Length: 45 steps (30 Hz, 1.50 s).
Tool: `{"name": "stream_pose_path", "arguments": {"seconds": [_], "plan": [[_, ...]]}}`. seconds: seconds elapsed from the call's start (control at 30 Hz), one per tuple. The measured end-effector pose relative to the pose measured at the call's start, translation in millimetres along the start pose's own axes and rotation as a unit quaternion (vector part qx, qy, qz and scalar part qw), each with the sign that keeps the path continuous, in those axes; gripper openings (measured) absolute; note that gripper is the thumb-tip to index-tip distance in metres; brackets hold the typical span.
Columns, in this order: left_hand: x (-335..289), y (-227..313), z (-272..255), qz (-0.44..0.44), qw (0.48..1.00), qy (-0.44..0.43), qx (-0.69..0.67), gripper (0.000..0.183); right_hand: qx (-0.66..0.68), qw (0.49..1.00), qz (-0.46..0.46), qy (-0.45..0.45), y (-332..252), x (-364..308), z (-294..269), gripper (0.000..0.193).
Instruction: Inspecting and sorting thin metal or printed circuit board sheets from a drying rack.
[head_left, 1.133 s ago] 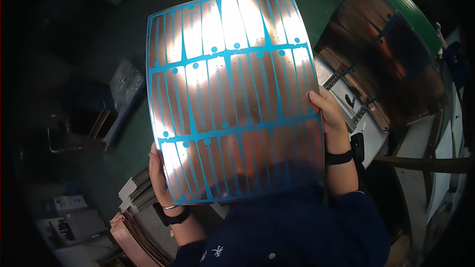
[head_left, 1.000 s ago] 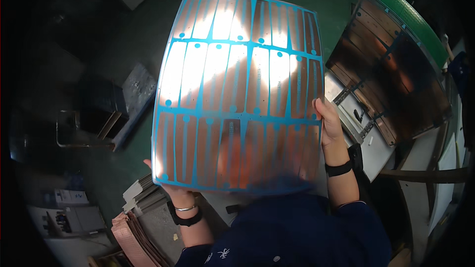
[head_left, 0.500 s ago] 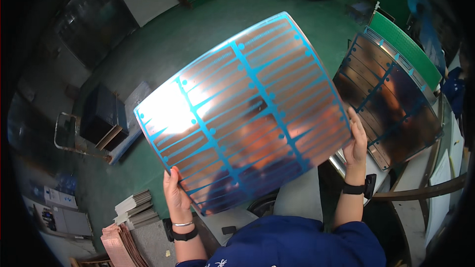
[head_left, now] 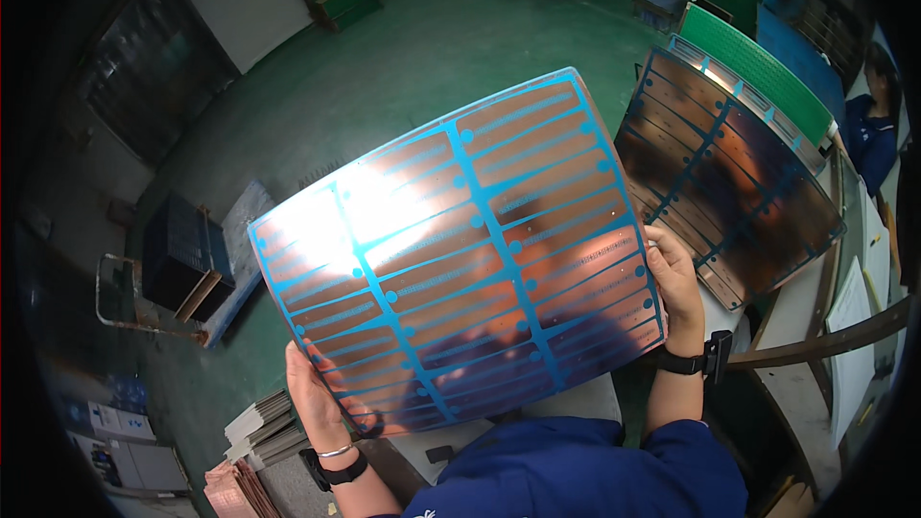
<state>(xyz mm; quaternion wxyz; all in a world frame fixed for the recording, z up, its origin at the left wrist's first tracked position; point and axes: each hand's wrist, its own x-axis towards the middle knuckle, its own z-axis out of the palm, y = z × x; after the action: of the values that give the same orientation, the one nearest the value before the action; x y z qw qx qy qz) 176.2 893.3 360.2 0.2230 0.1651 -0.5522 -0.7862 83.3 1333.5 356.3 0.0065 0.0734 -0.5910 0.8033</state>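
A large copper-coloured panel point(head_left: 446, 302) with blue strips and dots is raised in front of me, tilted, its upper left glaring with reflected light. My left hand point(head_left: 318, 401) is at the panel's lower left edge, with the fingers against it. At the lower right edge my right hand point(head_left: 674, 280) grips the panel, thumb on the front and the other fingers partly hidden. Close beyond that hand, a second copper panel point(head_left: 726, 168) with darker strips leans on a stand.
A green board point(head_left: 758, 67) stands behind the leaning panel. On the left, a trolley point(head_left: 240, 293) carries a dark stack point(head_left: 182, 247). Thin grey sheets point(head_left: 261, 432) and pink sheets point(head_left: 233, 491) are piled at lower left. Another person point(head_left: 868, 139) is at far right.
The held panel has come lower and turned slightly, still between both hands. My left hand has shifted left and down along with the panel's edge. The surroundings have shifted left in view.
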Motion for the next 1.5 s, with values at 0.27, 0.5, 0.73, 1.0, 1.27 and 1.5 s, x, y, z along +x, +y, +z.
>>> {"name": "stream_pose_path", "arguments": {"seconds": [0.27,0.5,0.73,1.0,1.27,1.5], "plan": [[25,6,-14,0.249,0.964,-0.094,0.005,0.021,0.009,0.976,-0.208,0.070,18,35,-2,0.007],[13,-6,17,0.104,0.987,-0.119,-0.036,0.026,0.305,0.940,-0.100,-0.117,71,72,-30,0.014],[23,-10,11,-0.128,0.928,-0.029,-0.348,0.025,0.438,0.897,0.043,0.033,21,25,49,0.021],[35,0,19,-0.144,0.918,-0.125,-0.349,0.041,0.276,0.955,0.062,0.086,30,28,37,0.034],[-1,-47,7,-0.060,0.945,-0.125,-0.298,0.048,0.343,0.928,0.088,-0.114,107,32,-9,0.024],[0,-59,48,-0.116,0.941,-0.037,-0.314,0.039,0.232,0.968,0.098,0.001,76,5,35,0.035]]}}
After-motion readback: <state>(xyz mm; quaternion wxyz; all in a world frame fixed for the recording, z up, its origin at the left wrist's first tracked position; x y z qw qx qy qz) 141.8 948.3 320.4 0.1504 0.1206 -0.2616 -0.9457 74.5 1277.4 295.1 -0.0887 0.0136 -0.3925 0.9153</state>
